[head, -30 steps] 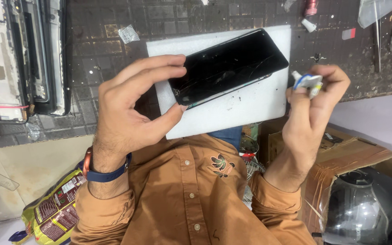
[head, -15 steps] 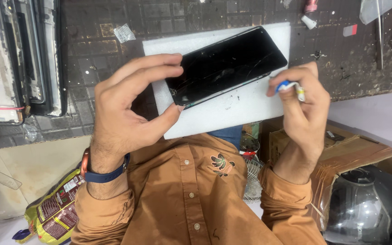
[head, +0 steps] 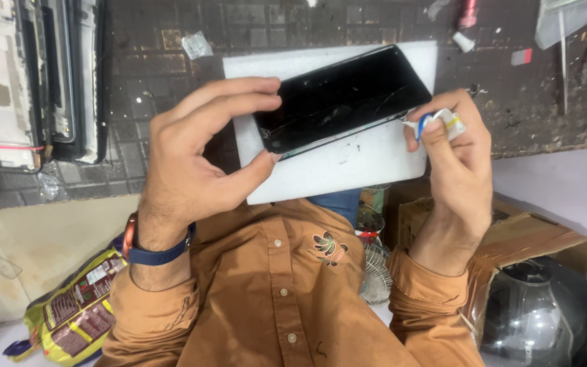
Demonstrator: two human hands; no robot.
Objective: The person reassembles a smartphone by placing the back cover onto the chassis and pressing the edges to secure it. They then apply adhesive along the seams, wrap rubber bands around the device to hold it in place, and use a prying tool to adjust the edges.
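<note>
a black phone point(head: 344, 98) with a cracked screen is gripped at its near end between the thumb and fingers of the left hand point(head: 198, 163), tilted above a white pad point(head: 348, 163) on the dark gridded mat point(head: 137, 81). a small white and blue tube point(head: 439, 122) is pinched in the clenched right hand point(head: 453, 160), its tip touching the phone's far edge.

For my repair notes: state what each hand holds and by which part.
Left hand pinches the cracked black phone at its left end, fingers on top, thumb below. Right hand grips a small white-and-blue tube by its body, tip at the phone's edge.
</note>
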